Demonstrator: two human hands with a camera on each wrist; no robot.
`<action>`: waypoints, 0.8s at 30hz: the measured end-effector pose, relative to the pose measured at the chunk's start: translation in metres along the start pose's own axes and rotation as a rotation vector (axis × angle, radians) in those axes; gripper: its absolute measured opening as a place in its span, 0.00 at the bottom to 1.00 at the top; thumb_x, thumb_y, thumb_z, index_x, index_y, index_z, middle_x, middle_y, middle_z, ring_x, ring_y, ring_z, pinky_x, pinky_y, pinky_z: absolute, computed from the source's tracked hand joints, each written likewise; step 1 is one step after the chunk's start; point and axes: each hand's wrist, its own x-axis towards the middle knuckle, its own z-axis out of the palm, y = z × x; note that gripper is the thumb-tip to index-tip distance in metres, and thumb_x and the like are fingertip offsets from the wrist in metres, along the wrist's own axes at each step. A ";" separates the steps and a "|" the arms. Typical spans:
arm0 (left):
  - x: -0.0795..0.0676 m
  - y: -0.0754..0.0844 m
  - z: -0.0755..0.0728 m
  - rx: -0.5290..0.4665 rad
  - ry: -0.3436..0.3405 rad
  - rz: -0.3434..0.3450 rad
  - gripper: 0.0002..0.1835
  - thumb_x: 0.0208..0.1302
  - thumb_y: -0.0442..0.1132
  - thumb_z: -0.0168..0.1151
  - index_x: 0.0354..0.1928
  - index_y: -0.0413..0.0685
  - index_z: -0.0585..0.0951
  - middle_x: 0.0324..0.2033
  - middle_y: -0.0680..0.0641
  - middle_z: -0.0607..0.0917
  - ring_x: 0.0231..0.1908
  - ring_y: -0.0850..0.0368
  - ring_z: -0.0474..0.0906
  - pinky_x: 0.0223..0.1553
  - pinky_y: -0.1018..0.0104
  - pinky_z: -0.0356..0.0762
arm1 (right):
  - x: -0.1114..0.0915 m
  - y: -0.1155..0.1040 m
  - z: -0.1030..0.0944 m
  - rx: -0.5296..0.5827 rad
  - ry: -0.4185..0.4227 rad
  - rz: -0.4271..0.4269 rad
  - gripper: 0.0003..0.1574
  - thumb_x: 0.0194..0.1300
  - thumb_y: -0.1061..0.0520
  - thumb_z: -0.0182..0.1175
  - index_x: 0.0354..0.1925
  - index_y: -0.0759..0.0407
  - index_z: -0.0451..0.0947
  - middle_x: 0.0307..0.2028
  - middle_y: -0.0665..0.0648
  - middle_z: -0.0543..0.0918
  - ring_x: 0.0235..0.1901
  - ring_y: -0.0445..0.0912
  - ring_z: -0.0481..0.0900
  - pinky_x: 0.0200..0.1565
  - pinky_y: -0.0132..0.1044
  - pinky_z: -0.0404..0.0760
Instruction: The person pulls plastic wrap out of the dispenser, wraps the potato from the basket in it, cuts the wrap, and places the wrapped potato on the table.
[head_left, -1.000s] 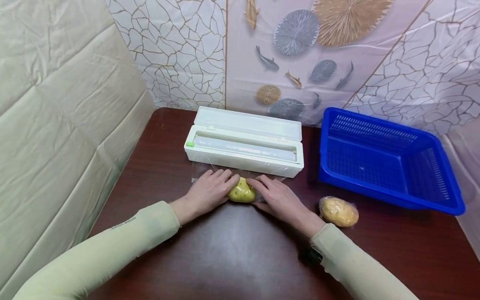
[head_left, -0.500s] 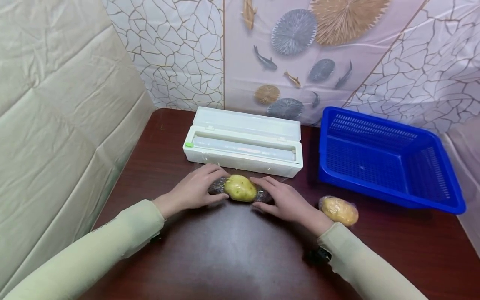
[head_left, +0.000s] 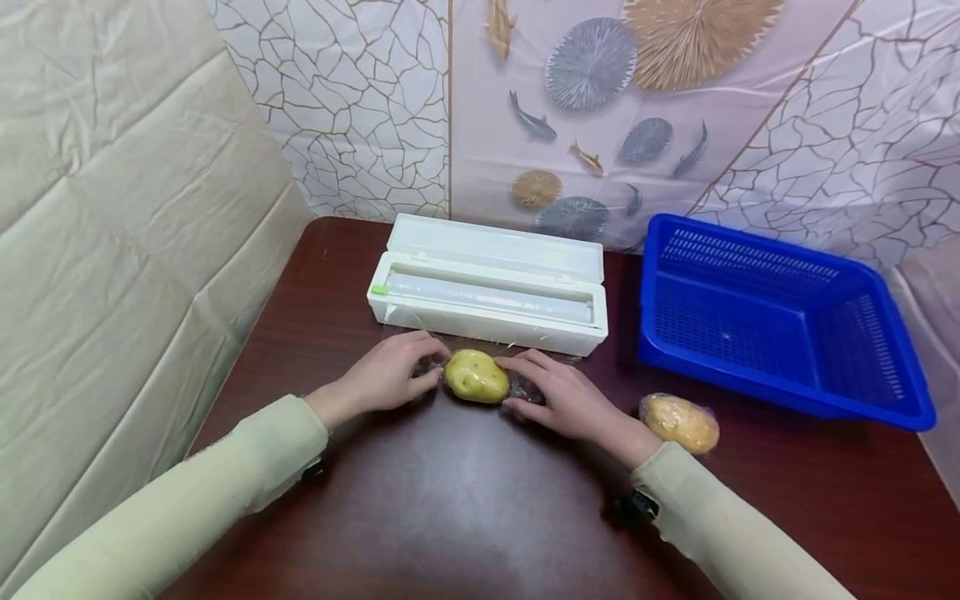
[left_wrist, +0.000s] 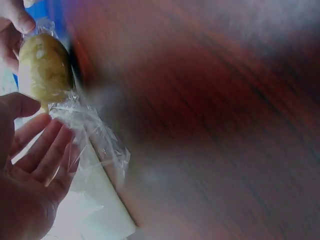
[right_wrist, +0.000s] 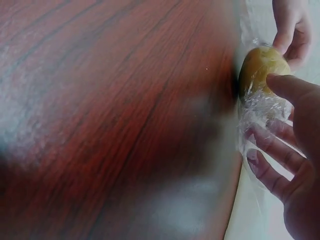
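Observation:
A yellow potato (head_left: 477, 377) in clear cling film (right_wrist: 260, 107) lies on the table in front of a long white dispenser box. My left hand (head_left: 392, 371) is at its left end, and in the left wrist view the thumb and fingertips gather the loose film right beside the potato. At the other end, my right hand (head_left: 566, 398) curves around the bunched film. In the right wrist view its thumb lies against the potato, while the other fingers are behind the film. A loose sheet of film trails past the left fingers in the left wrist view.
The white box (head_left: 487, 325) stands with its lid up, a film roll (head_left: 487, 297) inside and a green slider at its left. A second wrapped potato (head_left: 681, 423) lies by my right forearm. Behind it, a blue basket (head_left: 780, 400) stands at the table's right.
My left hand has drawn left off the potato, first spreading, then bringing thumb and fingers closer on the film. The potato shows more fully and has shifted slightly left. My right hand moved slightly.

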 end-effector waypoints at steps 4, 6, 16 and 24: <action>0.003 -0.005 -0.001 -0.074 -0.049 -0.021 0.11 0.69 0.33 0.68 0.51 0.46 0.87 0.42 0.49 0.89 0.42 0.55 0.86 0.47 0.58 0.84 | 0.001 0.000 0.001 0.024 0.004 -0.003 0.35 0.70 0.49 0.74 0.71 0.53 0.78 0.56 0.54 0.84 0.41 0.44 0.83 0.45 0.47 0.85; 0.004 -0.006 -0.003 -0.095 -0.064 -0.028 0.11 0.69 0.33 0.68 0.51 0.45 0.87 0.43 0.49 0.90 0.42 0.56 0.87 0.48 0.59 0.85 | 0.001 0.001 0.001 0.024 0.009 -0.008 0.35 0.70 0.49 0.73 0.71 0.53 0.78 0.57 0.54 0.84 0.44 0.45 0.84 0.47 0.48 0.85; -0.001 -0.002 -0.023 0.077 -0.006 -0.030 0.12 0.67 0.35 0.72 0.52 0.48 0.89 0.47 0.49 0.87 0.47 0.53 0.84 0.49 0.52 0.84 | 0.000 -0.001 -0.006 0.031 -0.001 -0.015 0.36 0.68 0.48 0.74 0.70 0.55 0.78 0.60 0.56 0.85 0.45 0.47 0.85 0.50 0.50 0.85; -0.005 -0.018 -0.033 0.153 0.320 -0.111 0.15 0.66 0.37 0.73 0.53 0.43 0.87 0.47 0.42 0.85 0.48 0.42 0.81 0.51 0.45 0.79 | -0.001 -0.006 -0.010 -0.045 -0.043 -0.029 0.38 0.69 0.46 0.74 0.71 0.56 0.77 0.59 0.56 0.85 0.54 0.50 0.85 0.55 0.51 0.85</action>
